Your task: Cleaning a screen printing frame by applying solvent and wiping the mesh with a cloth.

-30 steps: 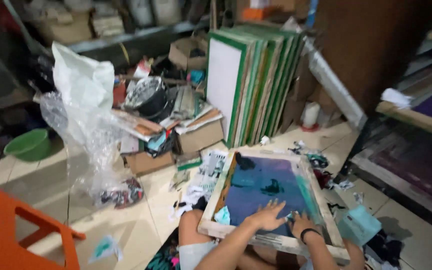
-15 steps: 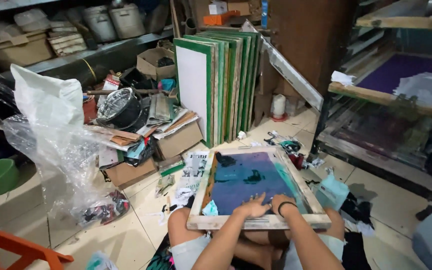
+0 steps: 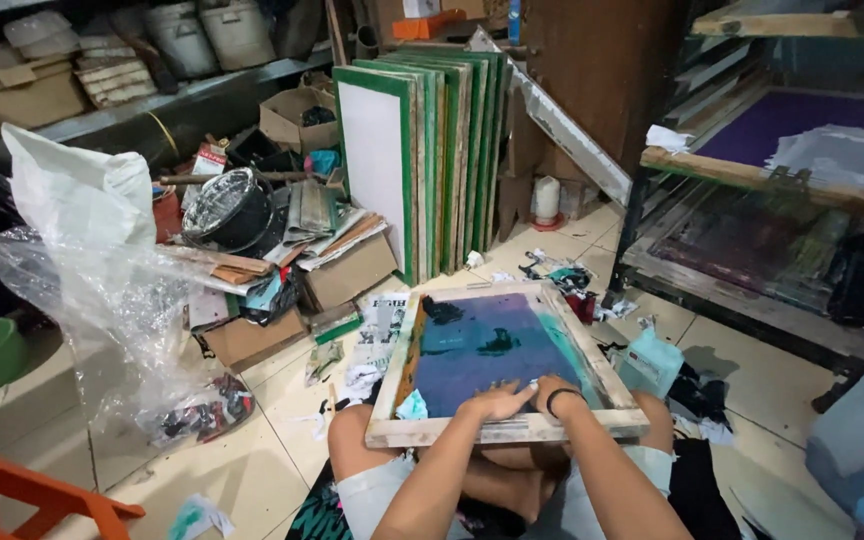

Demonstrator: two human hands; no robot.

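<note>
Here, in the head view, a wooden screen-printing frame (image 3: 505, 370) lies flat across the seated person's knees, its mesh coated with blue and teal ink. Both hands work at the near edge of the mesh. The left hand (image 3: 497, 402) lies palm down with its fingers spread apart and flat on the ink; it clamps nothing. The right hand (image 3: 555, 392), with a dark band at the wrist, is pressed just beside it; its fingers look curled downward against the mesh, but whether they pinch a cloth or anything else cannot be told. Both forearms come up from the bottom edge and converge, the elbows bent.

To my eye the step in hand is rubbing the mesh. To do it well, the frame should stay level on the knees, and pressure should be even and light enough not to stretch or tear the mesh.

Around it, a teal rag (image 3: 649, 362) lies on the tiled floor just to the right of the frame. A row of green-edged screen frames (image 3: 422, 160) stands upright behind, well apart. A crumpled clear plastic sheet (image 3: 102, 290) sits to the left.
</note>
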